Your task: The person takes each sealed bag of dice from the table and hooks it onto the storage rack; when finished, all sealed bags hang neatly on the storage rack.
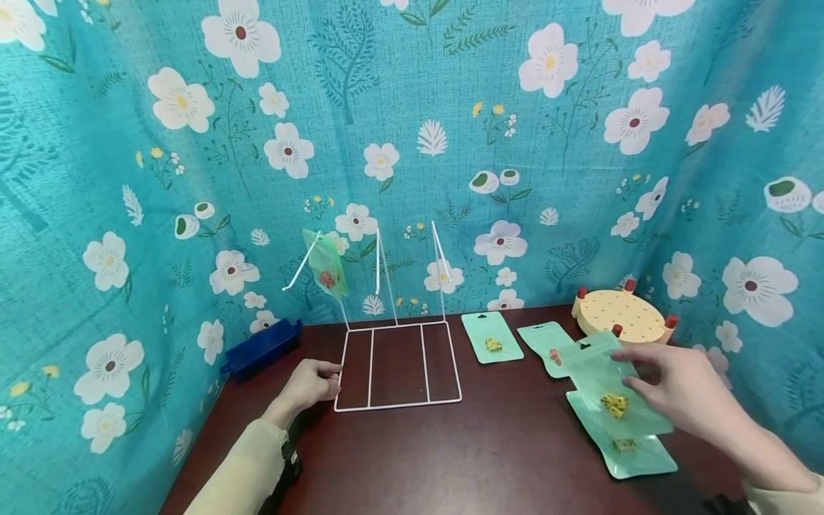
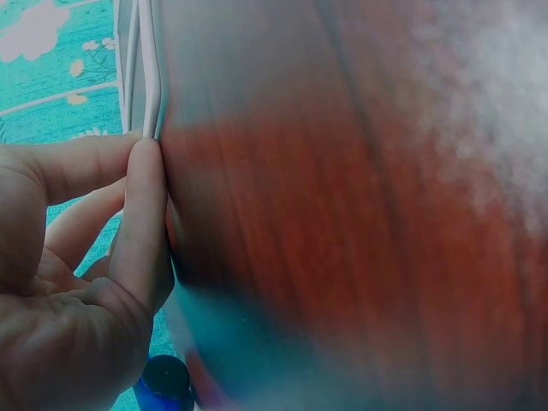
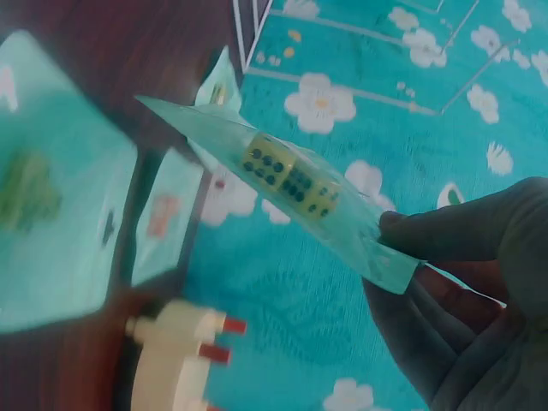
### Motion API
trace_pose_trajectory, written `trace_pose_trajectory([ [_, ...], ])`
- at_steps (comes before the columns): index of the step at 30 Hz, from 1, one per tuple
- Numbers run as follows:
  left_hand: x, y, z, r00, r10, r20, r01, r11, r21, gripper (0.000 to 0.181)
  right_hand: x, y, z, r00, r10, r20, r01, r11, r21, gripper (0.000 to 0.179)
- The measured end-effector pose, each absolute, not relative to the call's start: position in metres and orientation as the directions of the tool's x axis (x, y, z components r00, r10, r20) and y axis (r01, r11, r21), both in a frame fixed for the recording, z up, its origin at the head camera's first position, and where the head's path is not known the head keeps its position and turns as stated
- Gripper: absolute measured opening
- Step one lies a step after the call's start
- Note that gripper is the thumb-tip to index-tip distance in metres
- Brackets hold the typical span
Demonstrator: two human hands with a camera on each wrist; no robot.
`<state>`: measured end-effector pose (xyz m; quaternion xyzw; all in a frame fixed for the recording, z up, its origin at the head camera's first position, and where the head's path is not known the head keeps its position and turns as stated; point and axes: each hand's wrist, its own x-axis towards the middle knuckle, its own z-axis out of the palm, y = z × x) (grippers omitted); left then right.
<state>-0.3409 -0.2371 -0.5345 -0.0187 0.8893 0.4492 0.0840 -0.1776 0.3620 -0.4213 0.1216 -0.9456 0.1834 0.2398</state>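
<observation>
Right grip [image 1: 692,383] is pinched on a green pouch [image 1: 599,379], thumb on one face and fingers behind, and I have it up off the table [image 1: 450,458]. Through my right wrist view I can make out yellow dice [image 3: 289,175] with dark pips inside it. From the head view this pouch partly covers a lower pouch [image 1: 634,463] lying on the table, which also shows something yellow in it.

My left grip [image 1: 307,386] has thumb and fingertips together on the white wire rack [image 1: 399,405], at the left side of its base.

On the rack's left prong [image 1: 300,262] I see a hanging pouch [image 1: 335,261] with a red piece inside. To the right of the rack, a flat pouch [image 1: 479,330] with a yellow piece lies on the table, and next to it a smaller-looking pouch [image 1: 537,336] with something red. Behind my right grip sits a round cream stand [image 1: 619,315] with red-tipped posts. At the far left I have a blue container [image 1: 262,349]; flowered turquoise cloth [image 1: 412,86] hangs all round the back.
</observation>
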Motion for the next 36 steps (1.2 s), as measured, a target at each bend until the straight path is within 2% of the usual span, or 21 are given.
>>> trace_pose_trajectory([
  [12,-0.341,-0.237,-0.534,-0.982,0.041,-0.182,-0.123,0.594,0.795,0.044,-0.196,0.305,-0.415,-0.801,-0.128,0.584,-0.426,0.808,-0.407,0.047],
  [23,-0.34,-0.237,-0.532,-0.981,0.047,-0.186,-0.122,0.598,0.792,0.043,-0.218,0.251,-0.417,-0.727,-0.18,0.663,-0.606,0.622,-0.496,0.046],
  [36,-0.337,-0.237,-0.531,-0.982,0.086,-0.167,-0.092,0.554,0.827,0.044,-0.241,0.191,-0.419,-0.728,-0.153,0.668,-0.671,0.359,-0.649,0.039],
])
